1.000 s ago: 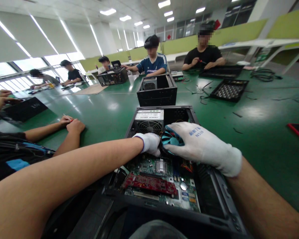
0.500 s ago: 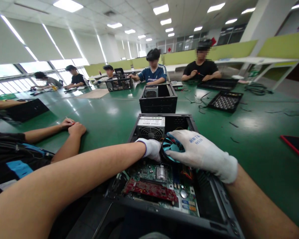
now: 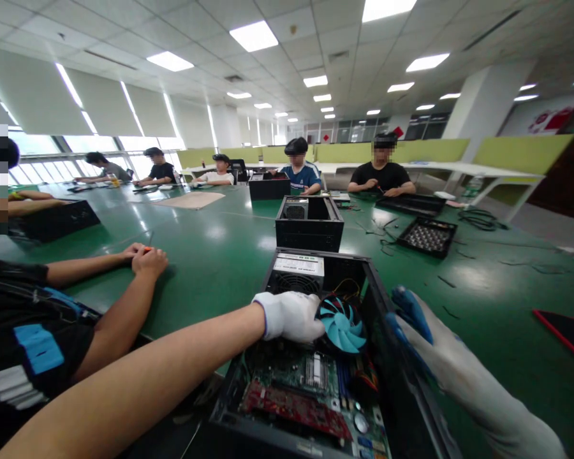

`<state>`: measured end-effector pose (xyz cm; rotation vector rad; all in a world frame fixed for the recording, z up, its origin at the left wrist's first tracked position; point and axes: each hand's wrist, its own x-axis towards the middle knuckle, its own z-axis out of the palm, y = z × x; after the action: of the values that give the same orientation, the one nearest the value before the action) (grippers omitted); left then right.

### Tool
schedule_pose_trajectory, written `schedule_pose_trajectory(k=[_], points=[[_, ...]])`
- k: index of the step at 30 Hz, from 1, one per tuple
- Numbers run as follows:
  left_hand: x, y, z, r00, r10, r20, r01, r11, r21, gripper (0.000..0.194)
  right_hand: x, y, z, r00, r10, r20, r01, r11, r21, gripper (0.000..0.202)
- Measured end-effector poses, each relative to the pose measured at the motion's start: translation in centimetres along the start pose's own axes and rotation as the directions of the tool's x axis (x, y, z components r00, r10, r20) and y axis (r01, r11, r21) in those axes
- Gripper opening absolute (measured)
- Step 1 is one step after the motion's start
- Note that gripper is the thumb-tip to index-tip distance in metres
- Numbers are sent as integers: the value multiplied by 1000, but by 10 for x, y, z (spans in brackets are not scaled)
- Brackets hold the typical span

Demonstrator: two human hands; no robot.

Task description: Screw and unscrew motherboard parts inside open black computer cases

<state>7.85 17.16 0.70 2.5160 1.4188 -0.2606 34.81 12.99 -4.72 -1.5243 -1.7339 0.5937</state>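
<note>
Cloth-gloved hands [image 3: 423, 335] parted, round bladed fan [image 3: 342, 325]

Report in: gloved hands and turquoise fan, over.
Left white-gloved hand at round turquoise-bladed fan, fingertips hidden. Right white-gloved hand open, beside black metal case. Nothing covering blades.

I can read no text: the print on the white power-supply label [image 3: 299, 264], near the middle of the frame, is too small to make out.
</note>
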Motion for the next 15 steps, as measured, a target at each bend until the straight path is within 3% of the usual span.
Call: schedule_pose_trajectory(k=[3,6,7,9,11,15], points=[[-34,5,-6,990,89,-112,-93,995,-27,40,-11,5,4,987,16,162,-59,963,264,76],[-73,6,-2,921,277,-274,-269,961,67,29,-16,-9,12,978,13,207,-102,898,428,67],[-87,5,4,898,289,-331,-285,957,61,27,-16,-16,15,979,12,205,-103,893,438,68],[-110,0,21,872,170,-459,-207,978,-31,25,-12,-30,22,979,-32,203,-61,897,438,67],[-128,-6,44,814,-8,-580,-80,989,-126,29,-3,-43,33,973,-107,203,10,904,428,63],[-151,-20,90,770,-94,-631,-10,987,-159,34,27,-64,75,947,-235,217,135,910,392,60]])
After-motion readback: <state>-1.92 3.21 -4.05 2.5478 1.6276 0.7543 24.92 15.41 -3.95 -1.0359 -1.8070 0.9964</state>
